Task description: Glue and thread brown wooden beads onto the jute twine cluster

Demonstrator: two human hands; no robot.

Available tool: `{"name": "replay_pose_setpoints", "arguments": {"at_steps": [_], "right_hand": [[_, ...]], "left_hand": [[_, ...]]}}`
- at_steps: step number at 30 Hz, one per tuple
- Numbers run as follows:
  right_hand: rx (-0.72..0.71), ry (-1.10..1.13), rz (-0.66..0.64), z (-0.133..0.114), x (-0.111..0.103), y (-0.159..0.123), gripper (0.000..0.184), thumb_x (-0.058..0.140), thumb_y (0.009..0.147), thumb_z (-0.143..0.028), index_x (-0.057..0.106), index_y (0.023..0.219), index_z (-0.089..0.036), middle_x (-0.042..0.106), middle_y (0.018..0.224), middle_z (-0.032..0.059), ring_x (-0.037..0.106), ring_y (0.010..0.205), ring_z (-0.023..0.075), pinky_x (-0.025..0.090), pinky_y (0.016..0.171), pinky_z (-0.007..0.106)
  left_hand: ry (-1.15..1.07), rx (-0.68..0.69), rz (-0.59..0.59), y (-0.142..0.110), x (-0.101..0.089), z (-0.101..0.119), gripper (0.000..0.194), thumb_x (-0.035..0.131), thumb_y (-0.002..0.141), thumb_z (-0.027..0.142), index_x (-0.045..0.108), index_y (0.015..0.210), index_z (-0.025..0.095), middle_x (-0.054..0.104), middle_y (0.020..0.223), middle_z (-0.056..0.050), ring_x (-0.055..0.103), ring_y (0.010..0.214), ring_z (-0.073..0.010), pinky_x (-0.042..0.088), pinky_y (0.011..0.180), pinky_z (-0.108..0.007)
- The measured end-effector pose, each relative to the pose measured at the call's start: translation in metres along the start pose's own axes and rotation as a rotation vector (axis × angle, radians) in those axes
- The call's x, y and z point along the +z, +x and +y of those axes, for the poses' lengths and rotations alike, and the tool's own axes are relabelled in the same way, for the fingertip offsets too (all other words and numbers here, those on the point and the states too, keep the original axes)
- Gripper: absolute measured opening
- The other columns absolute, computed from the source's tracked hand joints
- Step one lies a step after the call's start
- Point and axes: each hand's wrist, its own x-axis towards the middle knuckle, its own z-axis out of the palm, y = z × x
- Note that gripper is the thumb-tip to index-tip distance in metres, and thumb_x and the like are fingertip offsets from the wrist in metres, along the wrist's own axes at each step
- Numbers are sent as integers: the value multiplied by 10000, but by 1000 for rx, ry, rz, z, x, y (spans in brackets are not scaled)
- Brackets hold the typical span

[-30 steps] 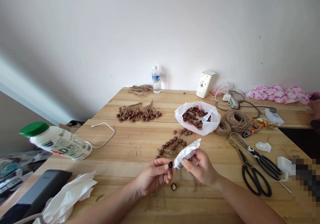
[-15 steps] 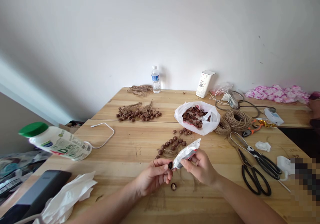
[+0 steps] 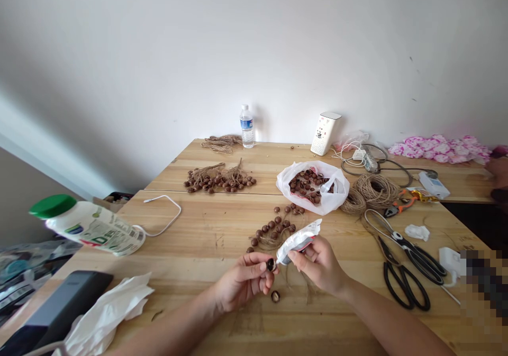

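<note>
Between the thumb and fingers of my left hand [image 3: 250,277] is a dark brown nutshell half [image 3: 270,264], its hollow side turned toward the right. My right hand [image 3: 319,263] grips a partly flattened white squeeze tube [image 3: 299,239], its tip pointing left, close beside the shell. Whether the tip touches the shell I cannot tell. Another nutshell half [image 3: 275,296] lies on the wooden table just below my hands. Behind them is a loose group of round brown nuts [image 3: 273,229] with twine strands among them.
A white plastic bag [image 3: 335,202] holds more shells. Bundles of nuts on twine [image 3: 218,179] lie farther back. Twine rolls [image 3: 377,189], pliers [image 3: 400,202] and black-handled scissors [image 3: 407,287] are at right. A green-capped bottle [image 3: 95,224] and tissue [image 3: 107,313] are at left.
The tube in my right hand has shifted slightly up and to the right, its tip drawing back a little from the shell. My left hand stays nearly still, the shell's hollow showing more.
</note>
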Motion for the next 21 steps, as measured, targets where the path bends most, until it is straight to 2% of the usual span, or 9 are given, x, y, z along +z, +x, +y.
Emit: {"name": "replay_pose_setpoints", "arguments": {"at_steps": [7,13,21], "right_hand": [[-27,19,24,2,0,0,138,638,799,-276,537,798,-182,567,708,21,543,604,133,475,523,244],[-51,-94,-7,4,0,-1,144,622,801,-294,539,780,-178,588,712,37,579,658,166,504,622,297],[13,-134,20,2,3,-2,167,637,769,-310,547,780,-169,599,697,36,578,628,160,508,603,279]], "left_hand": [[-1,-6,-19,0,2,0,146,741,706,167,726,840,112,732,747,-106,646,554,-131,496,470,-195],[20,-3,-1,0,1,-2,139,761,680,149,718,807,110,733,734,-100,654,550,-133,499,474,-198],[111,14,80,0,5,-6,167,797,633,161,715,765,99,715,632,-73,650,516,-145,497,480,-222]]}}
